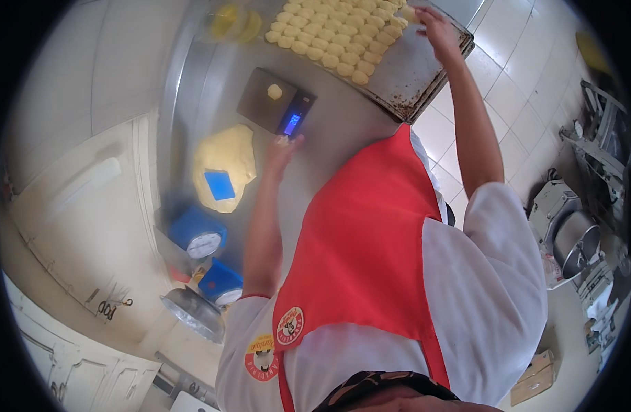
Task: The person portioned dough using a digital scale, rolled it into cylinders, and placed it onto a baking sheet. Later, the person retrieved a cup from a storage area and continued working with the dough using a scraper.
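Over the far right end of the metal desk (336, 120), the person's right hand (440, 34) reaches above a worn tray (398, 89), its fingers drawn nearly together with a pale dough piece (409, 14) at their tips, beside close-set rows of dough rounds (336, 34). The step in hand appears to be filling the tray; setting this piece down calls for a light release that leaves its neighbours unsquashed. Just beside the near edge of a digital scale (260, 103), the left hand (281, 154) has its fingers bent; whether they have hold of anything cannot be told. One dough ball (274, 91) sits on the scale's plate. To the left lies a broad dough slab (226, 154) with a flat blue scraper (220, 185) resting on it. Nearer on the left are two blue dial scales (198, 230) and a metal bowl (194, 314), while yellow containers (233, 23) stand at the far left. Pale floor tiles (511, 93) run along the right side, with metal machinery (569, 230) beyond.
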The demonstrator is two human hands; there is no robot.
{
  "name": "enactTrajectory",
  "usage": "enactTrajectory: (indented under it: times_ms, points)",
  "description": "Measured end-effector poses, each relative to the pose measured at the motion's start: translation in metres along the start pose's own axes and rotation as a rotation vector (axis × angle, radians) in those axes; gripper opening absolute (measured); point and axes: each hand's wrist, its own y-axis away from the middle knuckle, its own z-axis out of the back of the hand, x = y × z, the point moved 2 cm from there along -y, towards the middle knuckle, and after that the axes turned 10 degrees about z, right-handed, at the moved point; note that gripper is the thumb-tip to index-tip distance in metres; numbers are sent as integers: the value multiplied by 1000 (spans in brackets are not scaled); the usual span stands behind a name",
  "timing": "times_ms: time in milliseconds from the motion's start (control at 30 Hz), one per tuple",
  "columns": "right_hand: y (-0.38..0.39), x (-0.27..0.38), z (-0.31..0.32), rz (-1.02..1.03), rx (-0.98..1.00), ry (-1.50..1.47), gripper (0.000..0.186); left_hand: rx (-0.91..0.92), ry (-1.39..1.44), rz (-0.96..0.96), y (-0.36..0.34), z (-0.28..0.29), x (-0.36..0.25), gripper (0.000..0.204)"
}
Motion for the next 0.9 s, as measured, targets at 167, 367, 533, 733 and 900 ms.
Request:
enactTrajectory:
  times_ms: [167, 367, 533, 733, 900]
  points:
    - [-38, -34, -24, 136, -35, 422, 36, -129, -2, -112, -7, -38, 18, 44]
    - [-39, -44, -19, 245, -48, 599, 46, -573, -445, -742, 13, -39, 15, 33]
    - [41, 1, -92, 311, 24, 292, 40, -423, -235, -635, 49, -42, -26, 65]
    - [204, 45, -200, 88, 882, 252, 38, -517, -176, -900, 83, -54, -58, 74]
    - [222, 64, -202, 375, 625, 200, 36, -332, -388, -623, 61, -55, -21, 32]
